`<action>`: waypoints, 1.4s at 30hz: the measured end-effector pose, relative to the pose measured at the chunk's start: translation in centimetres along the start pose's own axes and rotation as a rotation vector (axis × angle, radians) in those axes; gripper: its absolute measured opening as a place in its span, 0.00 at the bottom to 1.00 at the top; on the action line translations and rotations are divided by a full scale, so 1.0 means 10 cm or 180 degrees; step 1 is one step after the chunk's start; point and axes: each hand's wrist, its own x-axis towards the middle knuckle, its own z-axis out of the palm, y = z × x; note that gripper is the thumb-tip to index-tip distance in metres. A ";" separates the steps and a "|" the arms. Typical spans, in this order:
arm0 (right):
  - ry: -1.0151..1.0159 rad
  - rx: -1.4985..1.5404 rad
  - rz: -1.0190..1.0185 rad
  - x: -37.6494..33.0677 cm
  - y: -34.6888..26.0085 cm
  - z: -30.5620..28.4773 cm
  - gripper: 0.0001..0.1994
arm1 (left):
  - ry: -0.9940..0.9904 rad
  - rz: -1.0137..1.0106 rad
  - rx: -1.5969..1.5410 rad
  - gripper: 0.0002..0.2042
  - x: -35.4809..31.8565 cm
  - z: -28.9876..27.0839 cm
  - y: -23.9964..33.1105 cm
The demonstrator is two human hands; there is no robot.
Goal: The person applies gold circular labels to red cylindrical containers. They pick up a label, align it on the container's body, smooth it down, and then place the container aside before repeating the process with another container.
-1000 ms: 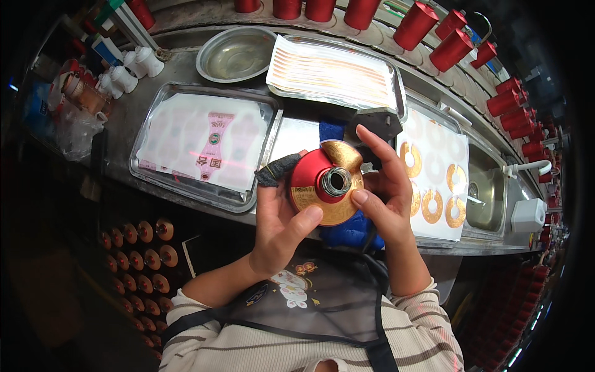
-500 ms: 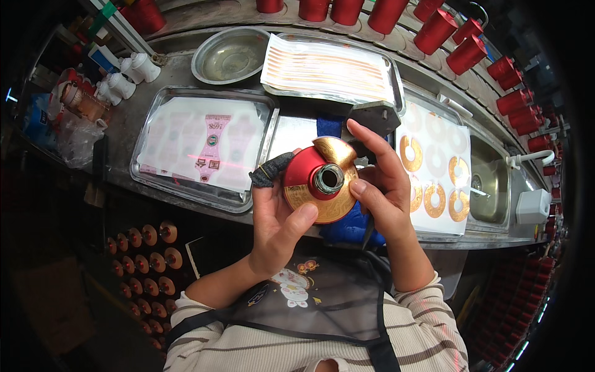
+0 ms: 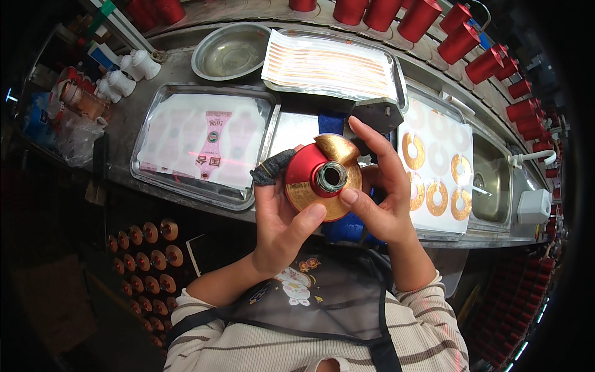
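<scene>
Between my two hands is a red bottle (image 3: 299, 166), its open glass neck (image 3: 330, 177) tipped up toward me. A gold ring-shaped decal (image 3: 310, 197) lies around its shoulder; the decal's far end stands up off the surface. My left hand (image 3: 282, 217) grips the bottle's left side, thumb on the gold near the lower edge. Dark wrapping covers one of its fingertips. On the other side, my right hand (image 3: 385, 201) supports the bottle, thumb pressing the decal beside the neck and index finger extended away. The bottle's underside is hidden.
A left tray (image 3: 186, 93) bears pink label sheets; a far tray (image 3: 400, 80) holds gold-striped strips. A metal bowl (image 3: 226, 54) stands beside it. Rightward are a sheet of gold ring decals (image 3: 437, 198) and a sink (image 3: 493, 186). Red bottles (image 3: 458, 43) line a conveyor behind.
My right thumb has slid over the decal toward me and nearer the neck. Both hands and the bottle have shifted slightly right in view. The conveyor's red bottles have travelled rightward.
</scene>
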 end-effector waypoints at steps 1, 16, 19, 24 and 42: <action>0.0002 0.0009 -0.0001 -0.01 0.00 -0.01 0.38 | -0.0002 -0.0004 -0.0011 0.35 0.00 0.00 0.00; -0.0057 0.0288 0.0098 -0.03 -0.01 -0.03 0.34 | -0.0066 0.0016 0.0022 0.35 0.00 0.01 0.00; -0.0023 0.0151 0.0057 -0.03 -0.02 -0.02 0.35 | -0.0005 0.0067 0.0139 0.36 -0.02 0.03 0.00; 0.0062 0.0010 -0.0045 -0.05 -0.04 0.01 0.35 | -0.0042 0.1197 0.1789 0.40 -0.15 -0.18 -0.15; 0.0261 0.0526 -0.0015 -0.06 -0.03 0.13 0.34 | 0.0246 0.2068 0.4496 0.20 -0.33 -0.05 -0.03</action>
